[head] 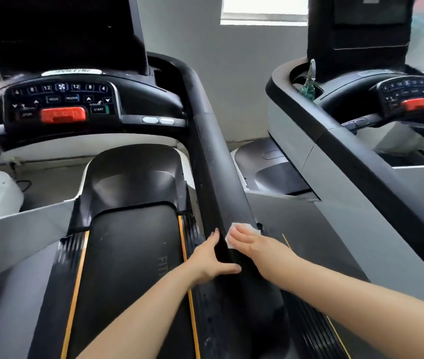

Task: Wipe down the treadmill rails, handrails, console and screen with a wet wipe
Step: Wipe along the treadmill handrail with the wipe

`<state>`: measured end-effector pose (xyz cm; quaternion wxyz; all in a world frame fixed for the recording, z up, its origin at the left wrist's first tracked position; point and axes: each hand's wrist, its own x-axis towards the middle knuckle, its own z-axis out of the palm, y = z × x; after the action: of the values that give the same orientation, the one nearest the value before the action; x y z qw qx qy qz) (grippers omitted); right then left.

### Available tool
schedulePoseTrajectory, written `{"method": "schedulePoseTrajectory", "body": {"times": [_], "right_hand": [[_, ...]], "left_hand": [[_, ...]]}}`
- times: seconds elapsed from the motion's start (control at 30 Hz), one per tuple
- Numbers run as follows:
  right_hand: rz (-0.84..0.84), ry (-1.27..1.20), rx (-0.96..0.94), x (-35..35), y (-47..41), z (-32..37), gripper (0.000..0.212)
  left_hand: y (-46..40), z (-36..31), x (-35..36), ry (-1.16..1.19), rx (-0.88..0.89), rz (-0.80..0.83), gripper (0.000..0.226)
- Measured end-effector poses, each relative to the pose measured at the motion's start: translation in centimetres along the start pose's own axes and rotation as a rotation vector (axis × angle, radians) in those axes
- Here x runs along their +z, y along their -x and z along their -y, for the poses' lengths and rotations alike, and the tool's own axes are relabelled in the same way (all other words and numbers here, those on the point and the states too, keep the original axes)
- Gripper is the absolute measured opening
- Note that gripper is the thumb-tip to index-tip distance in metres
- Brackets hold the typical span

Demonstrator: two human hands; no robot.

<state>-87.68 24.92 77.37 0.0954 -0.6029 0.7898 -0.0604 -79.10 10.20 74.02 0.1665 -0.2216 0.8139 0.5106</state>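
A person's two bare arms reach forward to the black right handrail [216, 161] of a treadmill, seen from a camera on their head. The right hand [251, 239] lies flat on the outer side of the handrail, near its lower end, with the fingers straight and pressed together on top of a white wet wipe [234, 233]; the wipe's corners show beyond the fingertips and below the thumb side. The left hand [212, 260] holds the inner side of the same handrail just beside the right hand, fingers together along the inner edge and the thumb [229, 269] hooked across the top. Below and to the left runs the dark running belt [128, 255], edged with orange lines, and beside it the ribbed side rail [192, 234]. At the far end of the handrail sits the console [62, 104], a black keypad with a red safety clip [63, 115] and a START button [99, 109]. Above it rises the dark screen [60, 29]. To the right stands a second treadmill [361, 161] with its own console, and a greenish bottle [308, 86] stands in its cup holder. A bright window [264, 9] shows in the wall between the two machines.
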Motion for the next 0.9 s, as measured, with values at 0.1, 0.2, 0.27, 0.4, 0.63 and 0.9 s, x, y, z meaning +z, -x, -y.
{"method": "schedulePoseTrajectory", "body": {"times": [0.1, 0.2, 0.27, 0.4, 0.63, 0.9], "right_hand": [[0.023, 0.129, -0.072, 0.1, 2.1, -0.4, 0.081], [0.064, 0.159, -0.132, -1.2, 0.3, -0.5, 0.064], [0.009, 0.150, -0.168, -1.6, -1.7, -0.8, 0.057], [-0.036, 0.115, -0.065, -0.2, -2.4, -0.6, 0.050], [0.048, 0.199, -0.277, -0.8, -0.6, -2.5, 0.069], [0.018, -0.094, -0.391, 0.2, 0.5, -3.0, 0.043]], "left_hand": [[0.3, -0.3, 0.0, 0.018, -0.024, -0.012, 0.108], [0.6, -0.5, 0.2, 0.047, -0.052, -0.031, 0.107], [0.7, -0.6, 0.3, 0.050, -0.059, -0.033, 0.106], [0.7, -1.0, 0.3, 0.051, -0.060, -0.044, 0.104], [0.2, -0.1, 0.4, 0.045, -0.031, -0.062, 0.106], [0.2, 0.2, 0.5, 0.046, -0.006, 0.003, 0.110]]}}
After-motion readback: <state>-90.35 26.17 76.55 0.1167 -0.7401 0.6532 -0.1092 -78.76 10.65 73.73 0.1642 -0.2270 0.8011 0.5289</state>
